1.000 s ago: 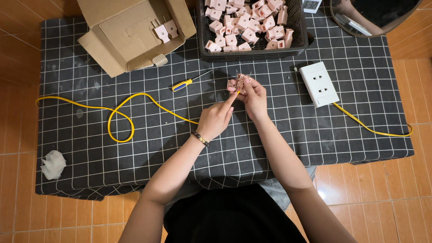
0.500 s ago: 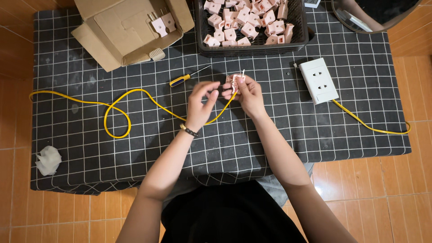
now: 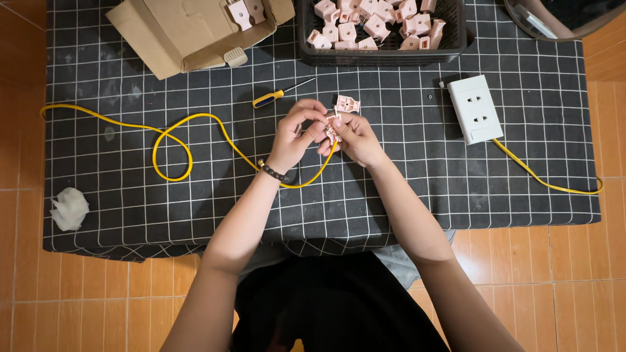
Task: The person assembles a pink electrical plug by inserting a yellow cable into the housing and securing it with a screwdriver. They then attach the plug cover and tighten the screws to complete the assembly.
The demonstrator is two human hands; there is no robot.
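Over the middle of the counter, my left hand and right hand pinch a small pink plug between their fingertips, raised close so the end of the yellow cable meets it. A pink plug half lies just beyond my fingers, with the screwdriver near it. Toward the far edge sit a black basket of pink plugs and a cardboard box; a white socket block lies near the right edge, and crumpled paper on the floor beside the near left corner. Nothing crowds my hands.
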